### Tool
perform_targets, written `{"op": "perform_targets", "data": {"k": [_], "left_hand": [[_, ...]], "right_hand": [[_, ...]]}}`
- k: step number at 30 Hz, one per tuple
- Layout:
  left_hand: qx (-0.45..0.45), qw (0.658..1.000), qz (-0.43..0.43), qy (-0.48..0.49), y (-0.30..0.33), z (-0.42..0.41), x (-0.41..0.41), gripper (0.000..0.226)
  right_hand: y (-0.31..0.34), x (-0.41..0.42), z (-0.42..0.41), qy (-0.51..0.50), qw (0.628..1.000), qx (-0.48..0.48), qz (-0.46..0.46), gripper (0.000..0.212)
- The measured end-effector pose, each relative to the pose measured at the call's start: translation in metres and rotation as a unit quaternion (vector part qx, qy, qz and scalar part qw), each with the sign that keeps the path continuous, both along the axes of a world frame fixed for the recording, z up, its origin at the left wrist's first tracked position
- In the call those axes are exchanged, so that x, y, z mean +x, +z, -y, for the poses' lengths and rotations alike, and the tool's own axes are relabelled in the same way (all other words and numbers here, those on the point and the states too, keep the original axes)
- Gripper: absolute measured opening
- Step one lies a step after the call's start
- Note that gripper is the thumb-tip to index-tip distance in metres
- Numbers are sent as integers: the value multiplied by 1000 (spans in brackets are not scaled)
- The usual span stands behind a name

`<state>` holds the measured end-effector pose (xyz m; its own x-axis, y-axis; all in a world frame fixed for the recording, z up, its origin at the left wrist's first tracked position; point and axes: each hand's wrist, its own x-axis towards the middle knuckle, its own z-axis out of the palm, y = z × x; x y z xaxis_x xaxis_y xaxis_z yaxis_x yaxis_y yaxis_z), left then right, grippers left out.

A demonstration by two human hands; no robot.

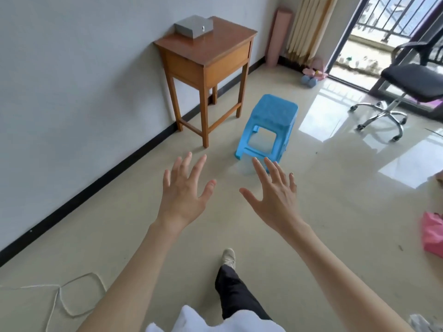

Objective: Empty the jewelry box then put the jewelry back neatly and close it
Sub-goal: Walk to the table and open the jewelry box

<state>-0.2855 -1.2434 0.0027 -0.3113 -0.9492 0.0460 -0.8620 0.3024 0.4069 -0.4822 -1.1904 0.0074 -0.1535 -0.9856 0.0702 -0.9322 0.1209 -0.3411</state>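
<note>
1. Both hands are held out in front of the body, palms down, fingers straight and spread; the left hand [183,188] and the right hand [273,192] carry nothing and touch nothing.

2. The jewelry box [194,27], a flat grey case with a small metal clasp on its near face, sits far beyond the fingertips, up and a little to the left of the left hand. It rests on the back part of the wooden worktop [211,47] that stands against the wall. Its lid looks shut; no jewelry is visible.

3. By my reading, the step in hand is the approach: the task has not really begun, and the box is well out of reach.

4. A blue plastic stool [267,127] stands just past the right hand's fingertips, between the person and the open floor to the right of the worktop. It would be sensible to walk up on the left-hand side of it, or draw it up and sit.

5. A loose white cord [72,298] lies on the floor below and to the left of the left forearm; it is worth keeping the feet away from it.

6. To do this well, I would get square to the worktop first, then slide the box toward the front edge with both hands before touching the clasp, so that the lid opens away from the body and there is bare worktop beside the box for laying pieces out.

7. Steadying the box with one hand while the other works the clasp should stop it skidting toward the wall.
</note>
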Motion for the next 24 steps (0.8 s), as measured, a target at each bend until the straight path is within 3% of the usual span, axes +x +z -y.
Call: {"op": "perform_targets", "data": {"k": [8, 24], "left_hand": [[7, 1000, 25, 4, 10, 150, -60, 67], [30, 999, 31, -14, -12, 453, -114, 65]], "right_hand": [[13, -68, 159, 9, 1000, 8, -4, 69], [-5, -118, 449, -12, 999, 33, 15, 70]]}}
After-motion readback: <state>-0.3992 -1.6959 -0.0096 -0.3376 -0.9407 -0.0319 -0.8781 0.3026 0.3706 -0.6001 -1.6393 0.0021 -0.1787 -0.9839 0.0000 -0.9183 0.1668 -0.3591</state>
